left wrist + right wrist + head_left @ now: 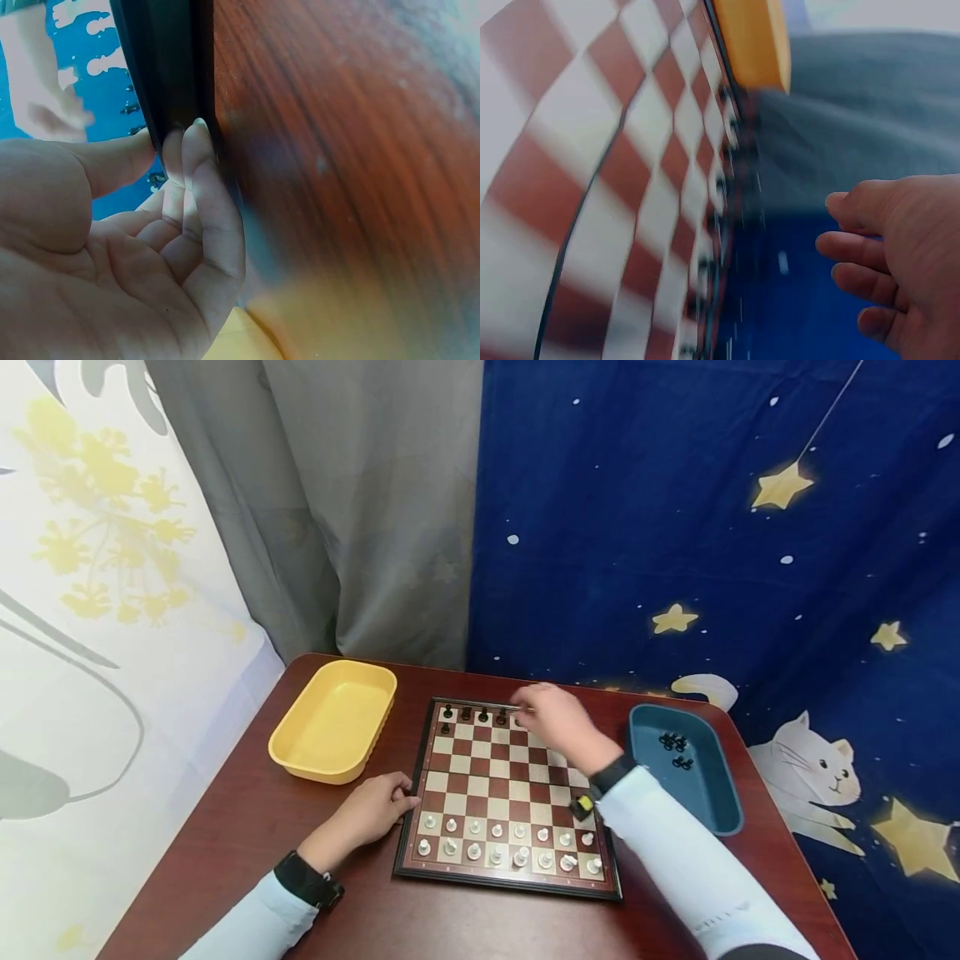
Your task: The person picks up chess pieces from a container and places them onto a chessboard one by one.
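A brown-and-cream chessboard (480,768) lies on the table, with two rows of white chess pieces (497,831) along its near side. Several black chess pieces (483,716) stand at the far edge, toward its left. My left hand (377,808) holds the board's left edge; in the left wrist view, thumb and fingers meet its dark side wall (169,60). Over the far row hovers my right hand (558,720), hiding part of that row. In the right wrist view its fingers (862,281) are loosely bent and hold nothing visible; the board is blurred there.
To the right of the board is a blue tray (708,793) with several black pieces (672,742) inside. A yellow tray (337,718) sits at the back left of the reddish-brown table (225,852). Grey and blue curtains (600,527) hang behind the table.
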Available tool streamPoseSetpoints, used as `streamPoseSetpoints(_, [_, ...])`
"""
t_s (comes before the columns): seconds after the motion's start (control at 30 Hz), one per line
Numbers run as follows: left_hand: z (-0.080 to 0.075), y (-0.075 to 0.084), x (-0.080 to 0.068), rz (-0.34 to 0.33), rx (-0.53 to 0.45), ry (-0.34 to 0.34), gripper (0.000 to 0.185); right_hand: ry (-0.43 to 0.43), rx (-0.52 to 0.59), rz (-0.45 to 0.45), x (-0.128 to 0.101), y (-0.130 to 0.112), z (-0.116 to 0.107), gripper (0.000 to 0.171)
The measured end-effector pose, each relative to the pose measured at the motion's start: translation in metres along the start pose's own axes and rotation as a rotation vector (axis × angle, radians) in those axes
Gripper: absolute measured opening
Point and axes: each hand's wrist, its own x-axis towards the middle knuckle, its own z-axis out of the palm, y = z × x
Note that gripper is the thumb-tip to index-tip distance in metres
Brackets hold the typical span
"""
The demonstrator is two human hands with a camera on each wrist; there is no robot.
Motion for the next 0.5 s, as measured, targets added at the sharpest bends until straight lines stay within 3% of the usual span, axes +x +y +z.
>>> streamPoseSetpoints(0.3, [0.002,0.001,-0.004,-0.011,-0.01,-0.021,0.025,0.075,-0.027,0.314,-0.092,0.118,-0.051,0.024])
streamPoseSetpoints(0.4, [0.001,0.0,-0.005,-0.007,-0.014,-0.02,0.026,0.015,-0.049,0.399,-0.114,0.149,-0.063,0.021])
streamPoseSetpoints(0.5, [0.0,0.0,-0.005,-0.009,-0.012,-0.014,0.027,-0.098,-0.071,0.464,-0.129,0.171,-0.065,0.018])
